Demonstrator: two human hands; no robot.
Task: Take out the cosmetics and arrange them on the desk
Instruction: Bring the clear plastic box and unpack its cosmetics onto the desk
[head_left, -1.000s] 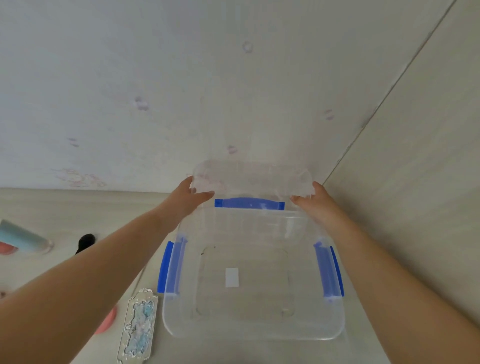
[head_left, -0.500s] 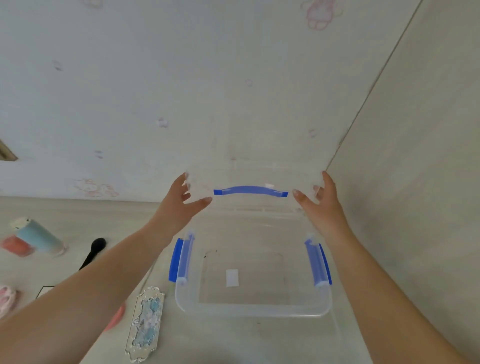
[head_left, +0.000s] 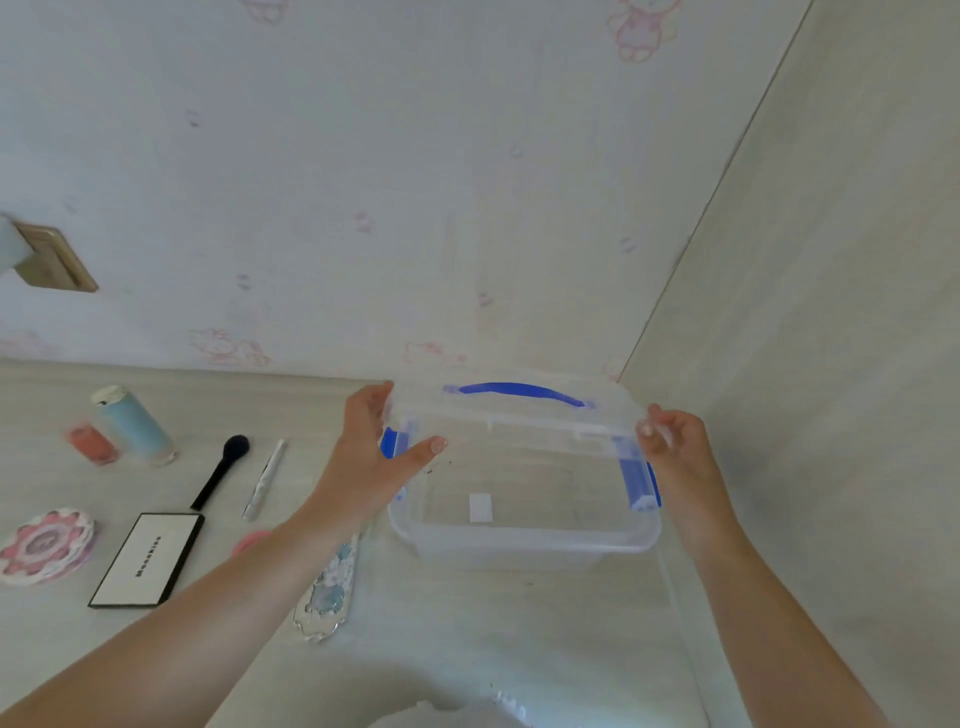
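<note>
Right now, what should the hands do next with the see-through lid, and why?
Probably lower the lid onto the box and press it shut. The left hand and right hand hold its ends just above the box, which looks empty, and the cosmetics, like the brush, lie on the desk.

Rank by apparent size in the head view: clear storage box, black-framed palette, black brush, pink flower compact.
1. clear storage box, clearly largest.
2. black-framed palette.
3. pink flower compact and black brush: the compact is wider, the brush longer and thinner, so I would not rank them.
</note>
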